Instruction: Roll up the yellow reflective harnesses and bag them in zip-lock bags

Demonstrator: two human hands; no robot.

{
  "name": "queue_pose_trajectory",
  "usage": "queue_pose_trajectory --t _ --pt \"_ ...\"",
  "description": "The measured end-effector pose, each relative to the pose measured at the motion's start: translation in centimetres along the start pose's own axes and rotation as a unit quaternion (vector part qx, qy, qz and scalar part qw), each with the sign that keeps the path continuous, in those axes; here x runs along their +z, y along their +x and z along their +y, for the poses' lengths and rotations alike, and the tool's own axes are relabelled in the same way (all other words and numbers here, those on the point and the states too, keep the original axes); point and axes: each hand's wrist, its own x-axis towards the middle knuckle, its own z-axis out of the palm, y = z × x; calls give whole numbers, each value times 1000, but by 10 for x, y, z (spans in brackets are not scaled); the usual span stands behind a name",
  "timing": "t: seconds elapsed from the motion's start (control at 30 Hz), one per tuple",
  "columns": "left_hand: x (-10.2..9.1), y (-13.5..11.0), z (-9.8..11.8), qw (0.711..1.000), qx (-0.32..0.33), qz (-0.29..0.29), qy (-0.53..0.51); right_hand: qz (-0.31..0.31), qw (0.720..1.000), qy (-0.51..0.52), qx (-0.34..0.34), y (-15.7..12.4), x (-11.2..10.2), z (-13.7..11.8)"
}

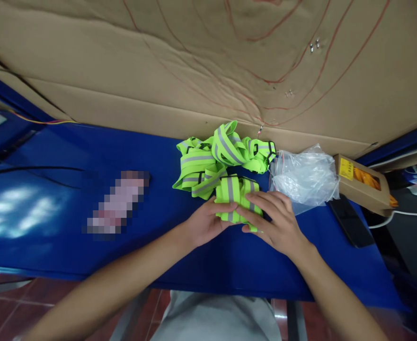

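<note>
A folded bundle of neon-yellow reflective strap (230, 189) with grey stripes is held between my two hands, above the blue table. My left hand (208, 221) grips its left side, thumb across the front and the other fingers underneath. On the right side, my right hand (277, 218) closes over the bundle, its fingers pressing on the front and top. Just behind lies a loose heap of the same reflective straps (199, 163), with black buckles showing among the loops. The underside of the held bundle is hidden by my hands.
Right of the heap are clear plastic bags (306, 175), a cardboard box (364, 184) with a window, and a black phone (352, 222). A pixelated pinkish item (119, 203) lies on the blue table (69, 156) at left. A cardboard panel (123, 71) stands along the back.
</note>
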Motion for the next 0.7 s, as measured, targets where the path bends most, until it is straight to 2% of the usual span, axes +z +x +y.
queue_pose_trajectory --t 0.17,0.3,0.4,0.5,0.7 --pt "1 -2 -11 1000 1 -2 18 53 997 32 38 -2 9 -6" --pt "4 -6 -9 999 7 7 47 79 983 92 139 -1 13 -13" --pt "5 -7 -7 997 -2 4 81 60 965 146 210 0 12 -13" --pt "2 -5 -9 993 12 6 119 46 948 211 232 -1 14 -9" --pt "-6 -1 -15 986 36 22 162 95 931 259 240 -5 28 -2"
